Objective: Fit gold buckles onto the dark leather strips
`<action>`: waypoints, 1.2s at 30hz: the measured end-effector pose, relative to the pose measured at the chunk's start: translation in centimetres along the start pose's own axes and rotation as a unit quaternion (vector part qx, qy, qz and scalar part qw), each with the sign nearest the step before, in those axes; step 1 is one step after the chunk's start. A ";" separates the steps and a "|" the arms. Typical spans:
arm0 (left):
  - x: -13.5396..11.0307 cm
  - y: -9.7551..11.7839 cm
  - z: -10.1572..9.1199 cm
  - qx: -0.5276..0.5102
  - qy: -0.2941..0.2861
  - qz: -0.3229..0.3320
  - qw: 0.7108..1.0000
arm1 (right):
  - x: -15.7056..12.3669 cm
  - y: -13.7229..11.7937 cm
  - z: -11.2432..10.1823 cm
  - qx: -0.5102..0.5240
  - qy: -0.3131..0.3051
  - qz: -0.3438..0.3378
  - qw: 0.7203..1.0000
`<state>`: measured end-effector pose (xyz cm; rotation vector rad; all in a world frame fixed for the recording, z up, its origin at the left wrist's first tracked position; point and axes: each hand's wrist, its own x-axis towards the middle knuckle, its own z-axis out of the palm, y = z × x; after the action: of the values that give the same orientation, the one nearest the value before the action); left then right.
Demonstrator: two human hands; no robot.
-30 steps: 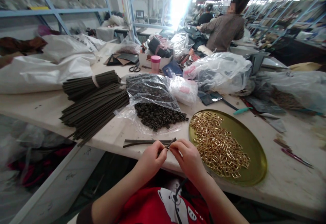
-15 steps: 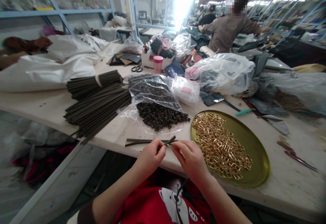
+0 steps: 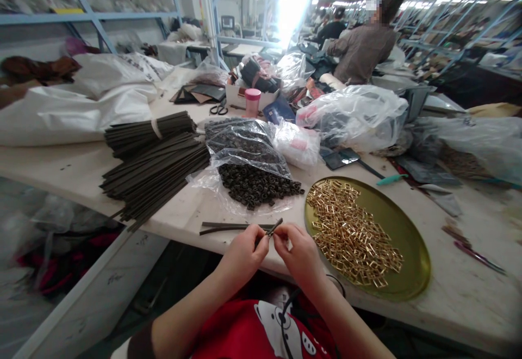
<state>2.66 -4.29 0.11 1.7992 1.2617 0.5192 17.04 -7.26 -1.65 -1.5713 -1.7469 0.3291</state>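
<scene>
Both hands meet at the table's front edge around a short dark strap (image 3: 276,226), whose end points up and away between them. My left hand (image 3: 248,247) is closed on it, thumb against the curled fingers. With thumb and index finger, my right hand (image 3: 297,248) pinches at the same spot; a tiny gold-coloured bit shows there, too small to make out. Just beyond the left hand lie two loose dark straps (image 3: 230,226). Gold rectangular buckles (image 3: 356,234) are heaped on an oval gold tray (image 3: 411,255) to the right. Small black loops (image 3: 256,187) spill from a clear plastic bag (image 3: 248,141).
Bundled dark straps (image 3: 157,166) lie at left, partly over the table edge. Behind are a pink-lidded jar (image 3: 252,103), black scissors (image 3: 219,109) and plastic bags (image 3: 359,114). A teal-handled tool (image 3: 391,179) and small snips (image 3: 479,255) lie at right. A person (image 3: 362,49) stands farther back.
Both hands have turned slightly inward around the strap, the right fingers now more curled. The person behind has drawn in their outstretched arms.
</scene>
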 end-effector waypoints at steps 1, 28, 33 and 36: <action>0.1 0.1 0.0 -0.001 -0.003 0.002 1.000 | 0.1 -0.1 0.0 0.025 0.006 0.034 0.999; 0.3 0.3 -0.8 -0.137 -0.060 -0.039 0.988 | 0.0 0.8 -1.7 0.189 -0.108 0.114 0.969; -0.1 0.2 -0.2 -0.171 -0.060 -0.049 0.982 | 0.4 -0.2 -0.7 0.396 -0.080 0.201 0.892; -0.2 0.1 -0.1 -0.186 -0.063 -0.054 0.979 | 0.3 -0.8 -0.4 0.431 -0.105 0.215 0.870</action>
<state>2.60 -4.45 0.30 1.4204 1.0872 0.5321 16.74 -7.27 -0.82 -1.2272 -1.0823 1.3380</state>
